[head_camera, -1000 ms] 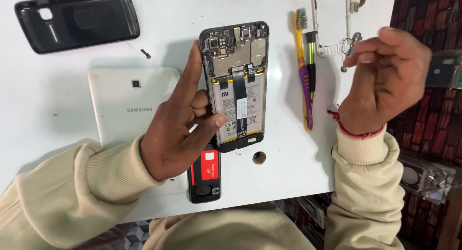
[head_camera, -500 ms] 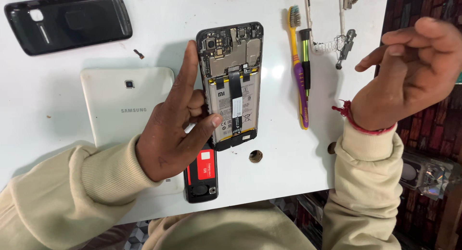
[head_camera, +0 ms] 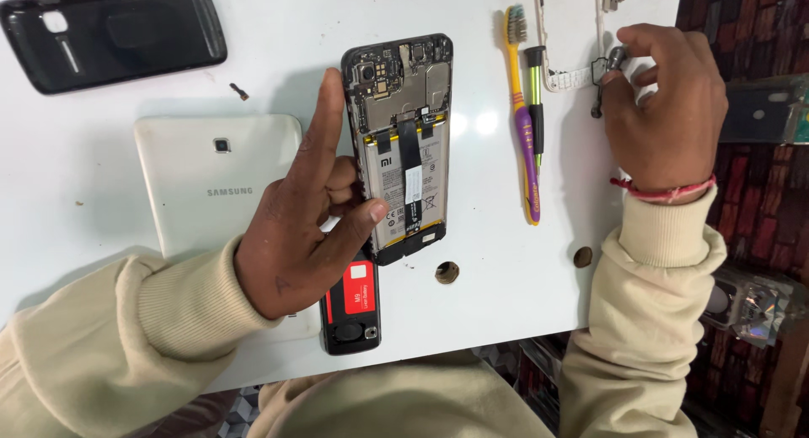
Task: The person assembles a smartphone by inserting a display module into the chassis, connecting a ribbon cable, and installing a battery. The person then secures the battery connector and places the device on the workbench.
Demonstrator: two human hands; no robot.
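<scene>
On the white counter, your left hand braces the opened smartphone at its left edge, thumb on the battery, nothing clasped. Your right hand pinches a small metal tool near the far edge, beside the toothbrush. Bare counter lies between them.

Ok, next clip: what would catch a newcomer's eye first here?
First the opened phone in the middle of the white table, its back off so the battery and circuit board show, with the left hand steadying its left edge. Next the right hand at the upper right, pinching a small dark metal part. A yellow and purple toothbrush lies between the phone and that hand.
</scene>
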